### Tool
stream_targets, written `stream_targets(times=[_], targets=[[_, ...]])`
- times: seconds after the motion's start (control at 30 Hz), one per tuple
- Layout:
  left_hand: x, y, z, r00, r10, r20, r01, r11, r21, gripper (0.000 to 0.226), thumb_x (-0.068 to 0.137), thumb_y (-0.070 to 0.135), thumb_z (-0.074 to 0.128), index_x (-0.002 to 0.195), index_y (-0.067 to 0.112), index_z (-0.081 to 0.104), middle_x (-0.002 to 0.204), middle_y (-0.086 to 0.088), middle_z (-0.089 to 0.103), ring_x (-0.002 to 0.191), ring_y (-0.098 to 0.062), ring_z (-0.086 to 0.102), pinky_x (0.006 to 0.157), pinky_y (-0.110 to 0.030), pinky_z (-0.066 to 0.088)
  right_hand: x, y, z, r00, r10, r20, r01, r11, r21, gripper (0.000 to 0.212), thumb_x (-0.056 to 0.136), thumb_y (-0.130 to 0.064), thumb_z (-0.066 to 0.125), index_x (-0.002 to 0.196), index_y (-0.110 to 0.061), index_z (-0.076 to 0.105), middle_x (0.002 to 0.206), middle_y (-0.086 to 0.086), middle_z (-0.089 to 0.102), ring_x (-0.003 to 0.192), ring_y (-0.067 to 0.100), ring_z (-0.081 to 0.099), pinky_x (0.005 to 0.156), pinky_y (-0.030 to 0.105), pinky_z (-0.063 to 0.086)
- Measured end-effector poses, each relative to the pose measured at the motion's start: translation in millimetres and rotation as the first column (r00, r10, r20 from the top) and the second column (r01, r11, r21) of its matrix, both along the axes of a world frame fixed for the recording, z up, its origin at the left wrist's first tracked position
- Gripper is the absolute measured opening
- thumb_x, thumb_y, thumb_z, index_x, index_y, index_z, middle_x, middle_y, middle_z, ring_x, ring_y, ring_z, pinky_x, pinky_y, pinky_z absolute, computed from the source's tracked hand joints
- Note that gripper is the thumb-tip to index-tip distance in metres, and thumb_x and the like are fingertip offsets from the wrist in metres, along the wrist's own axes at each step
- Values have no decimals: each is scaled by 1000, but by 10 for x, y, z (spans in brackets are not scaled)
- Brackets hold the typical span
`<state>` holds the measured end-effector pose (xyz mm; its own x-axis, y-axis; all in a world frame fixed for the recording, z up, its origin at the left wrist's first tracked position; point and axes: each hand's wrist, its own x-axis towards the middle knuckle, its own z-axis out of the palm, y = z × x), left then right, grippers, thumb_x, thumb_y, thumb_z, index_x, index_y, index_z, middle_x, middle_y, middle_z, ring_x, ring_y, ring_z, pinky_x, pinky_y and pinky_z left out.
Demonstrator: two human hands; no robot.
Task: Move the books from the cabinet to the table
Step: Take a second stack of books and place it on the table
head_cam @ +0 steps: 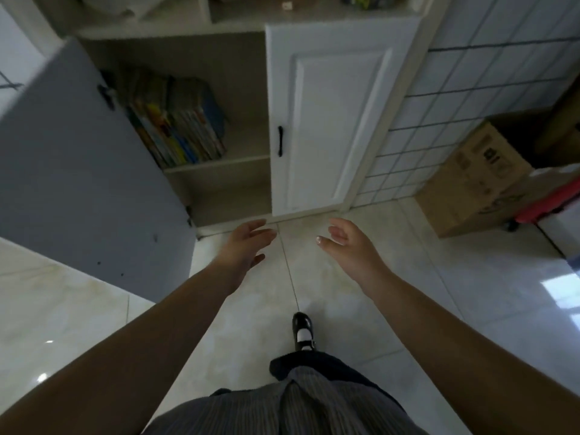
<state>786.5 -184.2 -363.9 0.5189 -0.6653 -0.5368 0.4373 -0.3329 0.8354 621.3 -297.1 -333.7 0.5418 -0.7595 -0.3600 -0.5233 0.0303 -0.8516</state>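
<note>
From the head view, we hold our left hand (246, 246) and right hand (348, 246) out empty, fingers loosely spread, above the floor (314, 277). The books (179, 120) stand on a shelf in the cabinet (238, 89), its left door (78, 171) open.

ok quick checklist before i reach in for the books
1. Left cabinet door swung open: ok.
2. Books in view, upright on the shelf: ok.
3. Left hand empty, fingers relaxed: ok.
4. Right hand empty, fingers relaxed: ok.
5. Path from hands to books free of obstacles: ok.
6. Table ready to take the books: cannot tell, it is out of view.
</note>
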Motion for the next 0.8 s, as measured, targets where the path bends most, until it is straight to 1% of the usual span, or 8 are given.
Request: stream_targets(times=[0.13, 0.2, 0.37, 0.47, 0.6, 0.7, 0.8], targets=[[403, -331, 48, 990, 140, -6, -140, 990, -4, 43, 84, 20, 68, 124, 20, 52, 113, 1, 64, 110, -15, 58, 94, -35, 44, 528, -500, 38, 991, 131, 17, -131, 991, 11, 56, 85, -27, 65, 136, -21, 43, 142, 1, 46, 131, 12, 42, 106, 29, 35], [497, -437, 114, 988, 157, 1, -157, 988, -7, 45, 85, 20, 67, 127, 19, 51, 113, 2, 63, 111, -15, 57, 97, -36, 44, 675, -655, 61, 986, 163, 18, -163, 986, 18, 56, 85, -28, 65, 136, -22, 42, 142, 2, 45, 131, 13, 42, 103, 27, 34], [910, -788, 215, 956, 292, 20, -291, 955, -48, 44, 86, 18, 65, 128, 17, 50, 119, -2, 60, 111, -18, 56, 99, -38, 43, 1307, -1195, 69, 957, 290, 0, -290, 957, 0, 54, 85, -27, 65, 134, -21, 43, 141, 5, 47, 129, 16, 45, 97, 23, 34], [1150, -921, 226, 940, 341, 20, -339, 938, -66, 46, 85, 18, 65, 129, 17, 50, 121, -3, 59, 112, -19, 55, 101, -39, 42, 1674, -1418, 82, 933, 359, -16, -360, 933, -15, 54, 85, -30, 64, 135, -22, 43, 141, 4, 46, 130, 16, 44, 99, 25, 35], [1462, -1045, 208, 929, 369, 26, -366, 928, -74, 50, 85, 19, 66, 131, 15, 48, 124, -6, 58, 115, -21, 54, 102, -39, 42, 2063, -1584, 77, 916, 401, -24, -402, 916, -20, 55, 85, -32, 64, 135, -23, 42, 142, 3, 46, 130, 16, 43, 106, 32, 37], [1781, -1173, 165, 920, 389, 40, -385, 919, -83, 55, 84, 21, 67, 134, 15, 46, 126, -5, 57, 115, -21, 54, 98, -37, 43, 2430, -1710, 37, 912, 410, -28, -410, 912, -10, 56, 84, -33, 65, 134, -24, 43, 141, 2, 47, 129, 16, 44, 99, 26, 37], [2137, -1314, 100, 922, 384, 46, -380, 921, -82, 55, 84, 22, 68, 134, 16, 46, 122, -3, 57, 113, -20, 55, 95, -35, 44, 2808, -1829, 0, 911, 411, -34, -411, 912, 10, 56, 84, -35, 65, 134, -26, 43, 141, 1, 47, 128, 14, 44, 93, 24, 35]])
